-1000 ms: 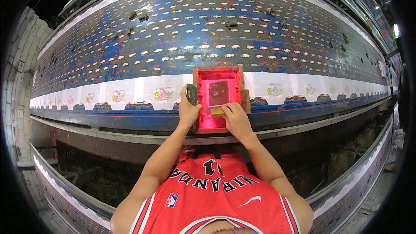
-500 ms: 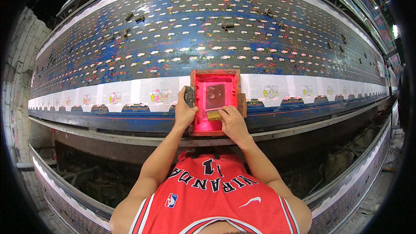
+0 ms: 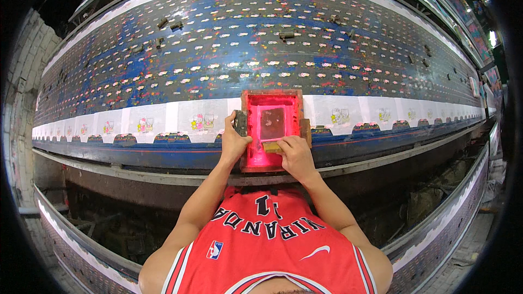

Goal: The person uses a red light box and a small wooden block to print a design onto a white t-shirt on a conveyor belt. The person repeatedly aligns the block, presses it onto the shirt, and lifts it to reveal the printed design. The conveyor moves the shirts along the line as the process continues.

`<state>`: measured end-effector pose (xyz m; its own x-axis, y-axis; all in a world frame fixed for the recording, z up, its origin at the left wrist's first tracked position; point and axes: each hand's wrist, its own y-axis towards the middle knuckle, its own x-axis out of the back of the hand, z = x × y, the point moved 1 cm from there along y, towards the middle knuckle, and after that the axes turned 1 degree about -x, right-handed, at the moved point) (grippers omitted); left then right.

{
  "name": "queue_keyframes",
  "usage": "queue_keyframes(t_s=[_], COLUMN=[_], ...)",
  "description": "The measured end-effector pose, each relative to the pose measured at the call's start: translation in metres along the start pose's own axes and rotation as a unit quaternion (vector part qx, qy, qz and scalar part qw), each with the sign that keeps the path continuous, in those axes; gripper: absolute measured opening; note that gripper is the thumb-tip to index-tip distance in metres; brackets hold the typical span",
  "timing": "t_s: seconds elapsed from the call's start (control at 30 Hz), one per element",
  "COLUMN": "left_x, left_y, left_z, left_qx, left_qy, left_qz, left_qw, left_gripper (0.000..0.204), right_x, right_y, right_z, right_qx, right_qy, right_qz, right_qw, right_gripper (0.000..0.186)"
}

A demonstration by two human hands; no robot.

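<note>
We have the pink-stained frame (image 3: 272, 93) at the near edge of the long surface (image 3: 136, 73), its near wall close to the rail (image 3: 136, 175) that borders the surface. Our left hand (image 3: 235, 144) grips the dark block (image 3: 239, 123) on the frame's left side, fingers along the outer face and thumb at the frame's left wall. Our right hand (image 3: 297, 155) pinches the yellow blade (image 3: 274, 147) between thumb and fingers; the blade lies crosswise inside the frame, just on the near side of the dark rectangle (image 3: 272, 123). From the blade, a longer stretch runs to the far wall than to the near one, and our right hand crosses the near right part of the frame. A brown block (image 3: 305, 133) juts from the right wall, beyond our right hand. The white strip (image 3: 158, 115) with printed figures runs out on both sides of the frame, its notched near edge showing blue surface. Dark cylinders (image 3: 286, 35) lie on the far part of the surface, well apart from both hands.
</note>
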<state>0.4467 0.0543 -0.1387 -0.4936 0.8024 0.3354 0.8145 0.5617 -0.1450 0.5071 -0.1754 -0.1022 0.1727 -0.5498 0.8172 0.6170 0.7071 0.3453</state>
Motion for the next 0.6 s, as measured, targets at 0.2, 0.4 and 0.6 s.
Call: queue_keyframes(t_s=[0.2,0.4,0.6], left_x=[0.001,-0.001,0.002], left_y=[-0.002,0.002,0.004], left_z=[-0.009,0.006,0.005], left_qx=[0.024,-0.020,-0.010], left_qy=[-0.026,-0.002,0.019], left_qz=[0.009,-0.007,0.004], left_qw=[0.999,1.000,1.000], left_gripper=[0.100,0.099,0.100], right_x=[-0.017,-0.038,-0.017], right_y=[-0.004,0.069,0.110], right_z=[-0.004,-0.043,-0.048], right_qx=[0.011,-0.003,-0.016], right_qy=[-0.100,-0.152,-0.103], right_qz=[-0.007,-0.031,-0.024], right_qw=[0.995,0.988,0.994], right_gripper=[0.030,0.030,0.011])
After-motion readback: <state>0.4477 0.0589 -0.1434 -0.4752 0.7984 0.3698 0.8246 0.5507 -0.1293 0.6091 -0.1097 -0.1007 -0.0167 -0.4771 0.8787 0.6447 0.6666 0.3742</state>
